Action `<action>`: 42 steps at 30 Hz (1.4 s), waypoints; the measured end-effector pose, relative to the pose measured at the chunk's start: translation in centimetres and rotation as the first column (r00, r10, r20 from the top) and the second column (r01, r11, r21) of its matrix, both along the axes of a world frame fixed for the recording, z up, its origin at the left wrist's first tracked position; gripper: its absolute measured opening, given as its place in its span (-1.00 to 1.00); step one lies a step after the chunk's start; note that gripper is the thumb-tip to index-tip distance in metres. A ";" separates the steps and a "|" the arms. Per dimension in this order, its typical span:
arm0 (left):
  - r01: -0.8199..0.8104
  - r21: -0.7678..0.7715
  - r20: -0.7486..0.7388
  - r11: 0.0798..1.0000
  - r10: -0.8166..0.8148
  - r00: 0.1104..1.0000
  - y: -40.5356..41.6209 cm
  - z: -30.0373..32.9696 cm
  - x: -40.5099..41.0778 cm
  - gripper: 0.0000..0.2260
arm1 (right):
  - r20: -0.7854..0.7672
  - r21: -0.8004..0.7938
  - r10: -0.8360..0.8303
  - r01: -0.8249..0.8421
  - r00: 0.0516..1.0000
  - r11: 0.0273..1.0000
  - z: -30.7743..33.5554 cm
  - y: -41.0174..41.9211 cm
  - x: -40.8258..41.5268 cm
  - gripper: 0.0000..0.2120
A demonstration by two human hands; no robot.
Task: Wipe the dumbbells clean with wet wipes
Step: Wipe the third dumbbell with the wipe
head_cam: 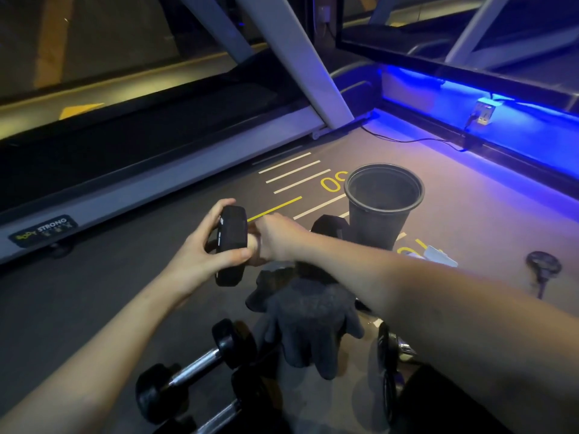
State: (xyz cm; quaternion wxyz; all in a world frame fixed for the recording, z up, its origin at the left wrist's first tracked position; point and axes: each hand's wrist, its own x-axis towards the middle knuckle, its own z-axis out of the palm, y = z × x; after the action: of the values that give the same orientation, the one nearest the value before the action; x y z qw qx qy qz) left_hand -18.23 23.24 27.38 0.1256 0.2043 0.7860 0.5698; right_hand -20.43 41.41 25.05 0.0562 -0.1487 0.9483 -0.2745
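Note:
A black hex dumbbell (231,245) is held up above the floor. My left hand (203,245) grips its near head, fingers over the top and thumb on the side. My right hand (272,242) is curled round the handle just behind that head; whether it holds a wipe is hidden. The dumbbell's far head (329,228) shows beside the bin. A dark grey cloth (310,317) hangs under my right forearm. Another dumbbell (194,368) with a chrome handle lies on the floor at the bottom, with more beside it.
A black bin (383,205) stands on the floor right of the hands. A white wipe pack (438,256) lies behind my right forearm. A treadmill base (156,177) runs along the left. A small black round object (543,266) sits at right. Blue-lit wall with a cable lies beyond.

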 end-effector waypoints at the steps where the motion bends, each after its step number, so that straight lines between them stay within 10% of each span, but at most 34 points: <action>1: 0.019 -0.014 -0.008 1.000 -0.019 1.000 -0.1 0.0 0.0 -0.23 | 0.077 -0.032 0.022 -0.020 0.997 0.999 0.3 0.2 -0.3 -0.73; 5: 0.047 -0.043 -0.032 0.998 -0.048 0.998 -0.3 -0.1 0.1 -0.22 | 0.184 -0.080 0.041 -0.027 0.982 0.996 0.9 0.5 -0.3 -0.70; 13: -0.002 -0.003 -0.019 1.000 0.001 1.000 0.2 -0.1 0.1 -0.24 | -0.204 0.103 -0.069 0.091 0.977 0.990 -0.1 -0.2 3.0 -0.86; 42: 0.008 -0.052 -0.041 0.999 -0.010 0.999 0.4 -0.2 0.0 -0.17 | 0.178 0.423 0.033 -0.107 0.983 0.900 2.8 5.7 2.1 -0.82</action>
State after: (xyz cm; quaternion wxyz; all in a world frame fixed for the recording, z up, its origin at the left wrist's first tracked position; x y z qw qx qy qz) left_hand -18.20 23.65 27.22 0.1172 0.2163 0.8021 0.5442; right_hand -18.31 47.08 27.86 0.1765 -0.1433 0.9715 -0.0677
